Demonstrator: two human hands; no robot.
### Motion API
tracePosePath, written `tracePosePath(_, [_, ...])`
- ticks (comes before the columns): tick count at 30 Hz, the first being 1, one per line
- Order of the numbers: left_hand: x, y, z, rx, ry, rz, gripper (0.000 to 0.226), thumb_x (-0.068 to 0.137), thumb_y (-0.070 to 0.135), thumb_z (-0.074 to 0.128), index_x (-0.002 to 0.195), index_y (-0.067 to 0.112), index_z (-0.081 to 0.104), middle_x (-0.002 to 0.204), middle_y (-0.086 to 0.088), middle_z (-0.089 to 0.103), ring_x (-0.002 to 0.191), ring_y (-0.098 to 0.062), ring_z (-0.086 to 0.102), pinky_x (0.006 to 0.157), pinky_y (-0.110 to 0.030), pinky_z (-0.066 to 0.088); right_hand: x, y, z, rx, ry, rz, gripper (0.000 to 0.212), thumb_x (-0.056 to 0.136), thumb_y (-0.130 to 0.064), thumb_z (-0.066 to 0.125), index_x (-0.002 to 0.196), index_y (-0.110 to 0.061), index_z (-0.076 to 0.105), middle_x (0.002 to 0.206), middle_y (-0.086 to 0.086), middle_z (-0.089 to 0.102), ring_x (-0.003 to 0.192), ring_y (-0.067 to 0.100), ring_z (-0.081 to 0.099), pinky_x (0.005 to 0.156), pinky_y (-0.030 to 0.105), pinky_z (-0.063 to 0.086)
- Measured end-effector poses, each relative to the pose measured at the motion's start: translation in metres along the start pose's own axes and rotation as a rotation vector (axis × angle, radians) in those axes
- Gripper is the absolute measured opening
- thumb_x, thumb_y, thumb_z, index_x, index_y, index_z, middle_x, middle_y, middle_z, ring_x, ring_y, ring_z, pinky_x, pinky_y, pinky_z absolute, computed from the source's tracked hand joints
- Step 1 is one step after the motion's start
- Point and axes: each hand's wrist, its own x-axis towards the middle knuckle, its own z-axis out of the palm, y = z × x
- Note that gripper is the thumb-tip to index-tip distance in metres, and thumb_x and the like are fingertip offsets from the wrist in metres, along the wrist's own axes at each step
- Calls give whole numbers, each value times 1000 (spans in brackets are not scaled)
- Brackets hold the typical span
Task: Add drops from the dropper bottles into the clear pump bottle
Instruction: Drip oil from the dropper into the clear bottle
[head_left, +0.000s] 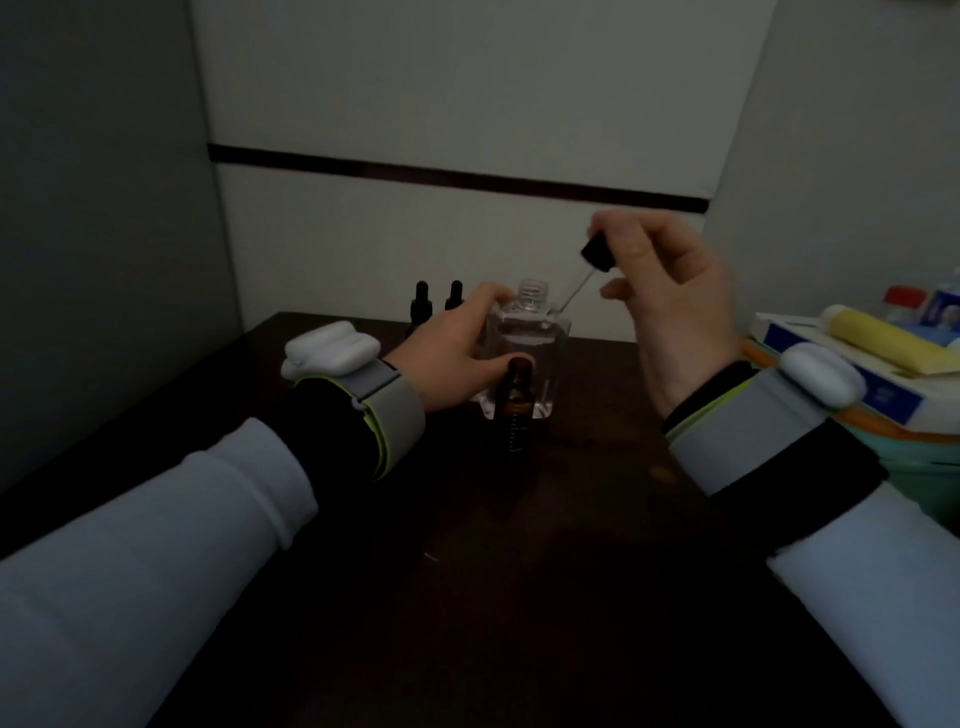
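Nearest you on the dark table (519, 571), the uncapped amber dropper bottle (518, 410) stands upright just in front of the clear pump bottle (524, 348). The pump bottle's pump is off and its open neck faces up, while your left hand (457, 353) grips its left side. Your right hand (670, 306), raised to the right of that neck, pinches the black cap of the dropper (596, 253); its glass tube slants down and left, tip just right of the mouth, so the coming move likely runs leftward. Two capped dropper bottles (422, 306) stand behind.
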Motion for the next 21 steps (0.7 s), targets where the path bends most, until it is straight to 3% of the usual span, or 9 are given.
tracePosePath(6, [0,1,-1,11,-8,50,55,90,28,62,136,28,32,102,0,49,94,-20,58,78,-27,44,19,-3,10,-80,78,-60,15,91,-17,60,77,-22,63,63,-19,65,67,-5,59,60,15,46])
tracePosePath(13, [-1,-1,-3,4,9,87,52,88,28,64,132,29,35,92,18,42,88,-18,58,75,-27,47,25,-4,18,-79,46,-103,11,91,-18,60,81,-20,64,65,-21,66,69,-6,60,65,14,46])
tracePosePath(18, [-2,-3,-5,7,32,100,52,86,27,66,129,28,37,100,5,49,91,-24,60,83,-43,51,22,0,17,-114,16,-118,11,91,-18,60,81,-22,64,66,-20,66,70,-4,60,65,15,47])
tracePosePath(21, [-2,-6,-5,-23,35,76,52,85,29,67,128,27,38,108,-1,52,94,-24,60,86,-45,51,21,3,14,-151,15,-119,14,91,-21,61,78,-27,64,66,-20,66,70,-3,59,62,17,47])
